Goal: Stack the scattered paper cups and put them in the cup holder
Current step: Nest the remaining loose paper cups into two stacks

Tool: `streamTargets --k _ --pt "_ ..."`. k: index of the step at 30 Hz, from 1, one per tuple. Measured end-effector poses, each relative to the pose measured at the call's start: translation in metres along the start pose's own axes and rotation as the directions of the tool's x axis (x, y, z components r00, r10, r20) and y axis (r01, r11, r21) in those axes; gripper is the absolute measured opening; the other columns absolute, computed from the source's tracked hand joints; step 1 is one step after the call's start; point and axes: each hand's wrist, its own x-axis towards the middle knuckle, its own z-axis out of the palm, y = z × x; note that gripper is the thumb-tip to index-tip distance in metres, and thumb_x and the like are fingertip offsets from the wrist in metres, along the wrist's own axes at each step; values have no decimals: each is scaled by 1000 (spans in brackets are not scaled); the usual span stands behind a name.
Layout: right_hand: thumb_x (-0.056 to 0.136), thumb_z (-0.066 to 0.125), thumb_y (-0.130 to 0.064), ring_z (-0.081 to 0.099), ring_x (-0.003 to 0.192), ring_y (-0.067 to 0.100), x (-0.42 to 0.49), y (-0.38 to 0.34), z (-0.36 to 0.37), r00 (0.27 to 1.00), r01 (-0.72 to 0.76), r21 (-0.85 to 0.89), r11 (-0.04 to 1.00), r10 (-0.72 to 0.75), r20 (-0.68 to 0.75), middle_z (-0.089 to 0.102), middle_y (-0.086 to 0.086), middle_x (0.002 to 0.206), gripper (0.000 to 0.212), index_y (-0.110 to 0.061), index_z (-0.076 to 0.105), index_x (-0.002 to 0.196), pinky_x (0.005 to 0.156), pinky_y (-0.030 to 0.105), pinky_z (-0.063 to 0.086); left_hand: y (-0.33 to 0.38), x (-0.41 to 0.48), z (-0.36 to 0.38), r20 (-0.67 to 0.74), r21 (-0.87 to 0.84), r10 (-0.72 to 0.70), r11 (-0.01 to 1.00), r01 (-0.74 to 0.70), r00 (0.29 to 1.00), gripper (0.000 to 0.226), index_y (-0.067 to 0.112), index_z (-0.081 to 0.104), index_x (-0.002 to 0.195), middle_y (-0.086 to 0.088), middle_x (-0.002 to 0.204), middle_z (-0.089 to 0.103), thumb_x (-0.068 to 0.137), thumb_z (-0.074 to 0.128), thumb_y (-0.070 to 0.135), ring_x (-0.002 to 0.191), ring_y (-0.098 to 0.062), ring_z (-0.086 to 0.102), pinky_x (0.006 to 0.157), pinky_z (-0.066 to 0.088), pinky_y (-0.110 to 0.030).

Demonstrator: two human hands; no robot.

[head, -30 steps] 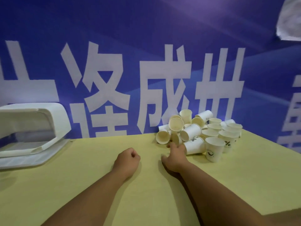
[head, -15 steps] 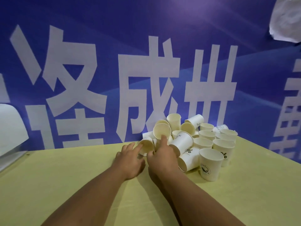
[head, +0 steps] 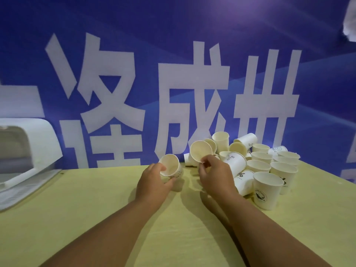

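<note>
A heap of several white paper cups (head: 258, 160) lies at the far right of the yellow table (head: 96, 218), some upright, some on their sides. My left hand (head: 154, 180) grips one cup (head: 170, 166) tilted with its mouth toward me, just left of the heap. My right hand (head: 213, 174) pinches the rim of a second cup (head: 200, 153), lifted with its mouth facing me. A white cup holder (head: 25, 151) stands at the far left.
A blue banner with large white characters (head: 192, 93) hangs directly behind the table's far edge. An upright cup (head: 266, 189) stands nearest me at the heap's front. Bare yellow tabletop stretches between the holder and the cups.
Both hands reached into the heap's left side and each took hold of a cup. The left cup has moved left, away from the heap; the right cup is lifted.
</note>
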Motion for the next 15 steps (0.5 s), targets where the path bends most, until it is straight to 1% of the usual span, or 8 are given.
streamTargets --k 1,3,5,8,9,12,14,15 --pt "96 60 -35 64 78 11 -3 -3 -1 999 49 -36 998 -48 14 71 -9 91 12 -28 65 104 74 33 56 -2 -4 -11 -28 -8 -9 1000 9 1000 36 28 59 103 16 103 56 80 79 48 95 -12 55 78 48 -31" --pt "96 60 -39 61 71 7 -12 -12 -2 991 120 -63 991 -116 71 67 -13 80 9 -31 63 98 65 23 52 -9 -13 -33 -77 7 -3 1000 4 997 34 26 56 90 14 98 56 79 79 47 90 -12 56 75 51 -34" --pt "94 62 -40 60 67 7 -21 -22 0 978 153 52 987 -158 134 63 -12 73 9 -32 60 91 60 17 46 -14 -21 -52 -103 2 10 1000 -10 995 36 23 52 82 11 92 57 78 80 46 83 -13 55 70 51 -34" --pt "87 67 -50 60 71 13 -26 -29 9 962 188 115 975 -206 179 62 -11 76 19 -33 58 87 64 30 55 -11 -31 -67 -53 -84 -33 996 28 998 43 19 48 77 7 88 56 77 78 49 73 -12 52 57 42 -26" --pt "85 69 -52 59 71 13 -27 -29 12 959 193 110 975 -212 191 62 -11 77 23 -32 58 87 63 29 54 -7 -32 -69 -17 -97 -37 995 35 999 43 19 47 77 5 87 56 77 79 48 71 -11 50 55 39 -23" --pt "82 74 -51 54 70 10 -32 -25 13 947 220 87 972 -235 221 59 -10 79 29 -28 57 85 57 17 40 -3 -31 -74 67 -154 -79 984 88 995 43 25 45 93 5 93 58 77 80 44 76 -10 55 58 44 -23" --pt "81 76 -49 55 74 9 -34 -21 13 936 200 101 975 -221 275 58 -11 85 29 -30 57 93 60 20 45 -8 -29 -75 124 -176 -106 976 127 987 62 34 38 114 6 107 57 74 83 46 93 -14 59 74 52 -31" --pt "82 76 -49 55 77 8 -35 -19 14 929 174 120 978 -203 309 57 -13 88 31 -34 57 100 62 22 46 -11 -29 -74 144 -170 -110 976 134 983 74 38 32 124 6 114 55 72 85 46 100 -17 59 82 52 -34"
